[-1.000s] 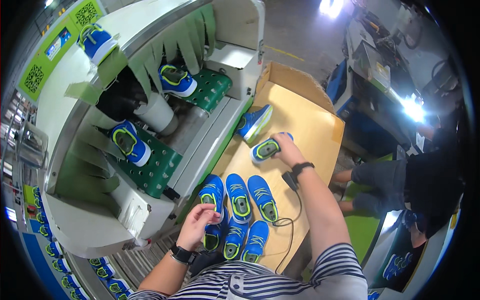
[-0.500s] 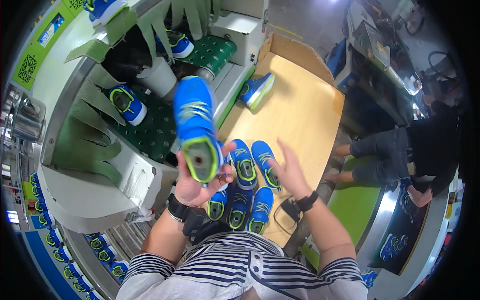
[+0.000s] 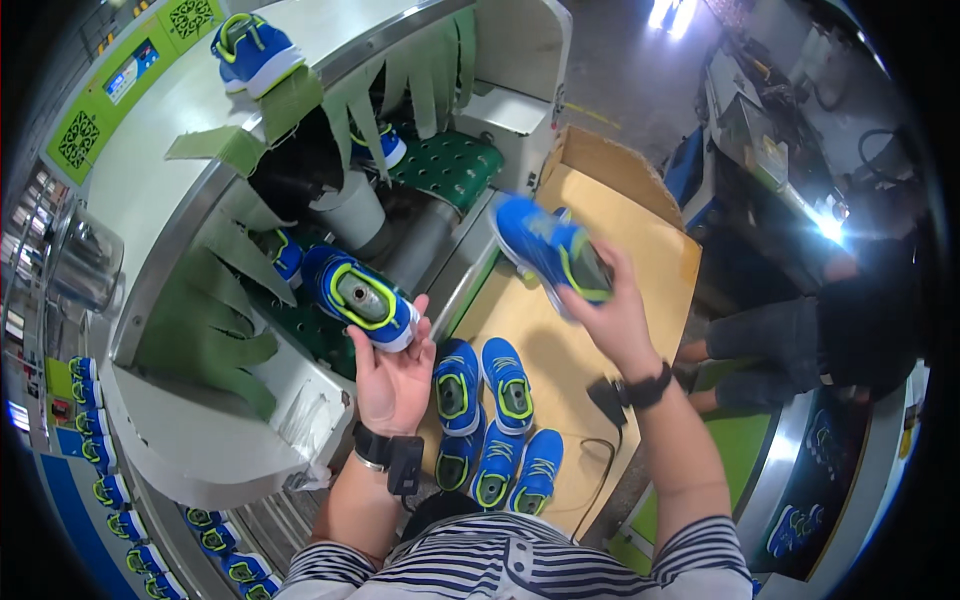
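Observation:
My left hand (image 3: 393,380), palm up, has its thumb and fingers around the heel of a blue sneaker (image 3: 360,292) with lime trim and a white sole. That sneaker points up and left over the green perforated conveyor, with a grey insert inside. Above the tan board, my right hand (image 3: 622,310) grips another blue sneaker (image 3: 545,245) by its heel, blurred by motion. Part of a further shoe shows behind it. Several blue sneakers (image 3: 510,390) stand close together in two rows on the board near my body.
The machine's opening has green strip curtains (image 3: 225,300); sneakers (image 3: 385,148) sit on its conveyor (image 3: 450,170). One sneaker (image 3: 255,55) stands on the machine. A cardboard edge (image 3: 620,170) rises behind the tan board (image 3: 640,250). A person (image 3: 860,310) works at right.
My right hand, empty before, now holds a sneaker over the board. The left hand has lowered and is at the heel of a sneaker by the conveyor. The view has shifted.

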`<state>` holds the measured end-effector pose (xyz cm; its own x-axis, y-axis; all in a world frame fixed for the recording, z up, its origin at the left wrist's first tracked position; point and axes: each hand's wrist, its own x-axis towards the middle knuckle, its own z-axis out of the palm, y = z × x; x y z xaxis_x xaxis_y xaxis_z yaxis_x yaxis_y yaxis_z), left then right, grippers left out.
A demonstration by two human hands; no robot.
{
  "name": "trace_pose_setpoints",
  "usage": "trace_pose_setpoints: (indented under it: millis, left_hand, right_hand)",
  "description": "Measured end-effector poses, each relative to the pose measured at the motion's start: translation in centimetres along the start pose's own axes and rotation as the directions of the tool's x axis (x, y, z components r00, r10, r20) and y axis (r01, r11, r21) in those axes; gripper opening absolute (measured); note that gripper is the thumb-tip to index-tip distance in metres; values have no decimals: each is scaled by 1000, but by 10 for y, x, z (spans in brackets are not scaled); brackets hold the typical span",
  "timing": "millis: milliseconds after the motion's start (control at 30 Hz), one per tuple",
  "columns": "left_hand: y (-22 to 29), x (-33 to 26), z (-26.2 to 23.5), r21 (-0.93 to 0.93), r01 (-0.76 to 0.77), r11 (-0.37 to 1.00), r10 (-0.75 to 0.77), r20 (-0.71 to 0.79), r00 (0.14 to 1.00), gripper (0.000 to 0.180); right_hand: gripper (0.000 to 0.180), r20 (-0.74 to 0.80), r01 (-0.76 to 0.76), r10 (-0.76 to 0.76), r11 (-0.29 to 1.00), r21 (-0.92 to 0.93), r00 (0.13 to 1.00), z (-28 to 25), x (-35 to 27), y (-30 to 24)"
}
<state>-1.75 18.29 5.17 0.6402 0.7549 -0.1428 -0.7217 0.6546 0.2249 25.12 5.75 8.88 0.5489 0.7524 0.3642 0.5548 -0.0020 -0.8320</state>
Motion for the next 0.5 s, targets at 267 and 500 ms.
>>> trace_pose_setpoints:
  millis: [267, 500]
  left_hand:
    - [3, -10, -3, 119, -12, 993, 15, -18, 1000, 80]
    - [-11, -56, -29, 485, 225, 845, -224, -61, 973, 67]
  right_hand:
    - [77, 147, 199, -191, 979, -44, 971, 124, 148, 16]
    - [77, 19, -137, 159, 902, -410, 987, 138, 66, 154]
